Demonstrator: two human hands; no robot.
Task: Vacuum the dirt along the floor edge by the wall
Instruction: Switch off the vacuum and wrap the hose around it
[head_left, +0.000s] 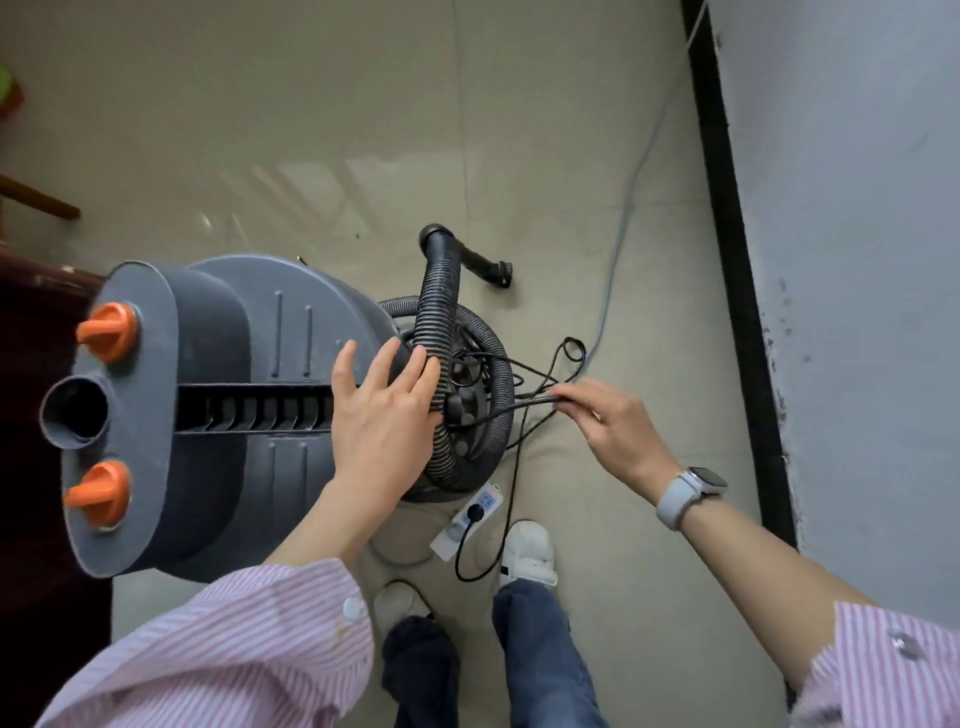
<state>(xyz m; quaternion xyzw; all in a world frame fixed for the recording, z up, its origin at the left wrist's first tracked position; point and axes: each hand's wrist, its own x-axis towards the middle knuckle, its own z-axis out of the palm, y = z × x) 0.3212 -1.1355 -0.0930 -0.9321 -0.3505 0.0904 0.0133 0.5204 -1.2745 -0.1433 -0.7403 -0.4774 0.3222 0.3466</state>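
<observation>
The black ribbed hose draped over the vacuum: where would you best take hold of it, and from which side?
Probably near the rigid curved end of the hose, just below the elbow, where it arches free over the grey vacuum. Come from above, fingers wrapping across the ribs; lower down, the black cord pinched by the right hand tangles it, and the left hand rests there.

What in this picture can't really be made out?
- Head view: dirt along the wall's black baseboard is too small to tell.
- The vacuum base is hidden under its own grey body.
- The left hand covers part of the hose.
- Which strands of the black cord the right hand pinches is unclear.
</observation>
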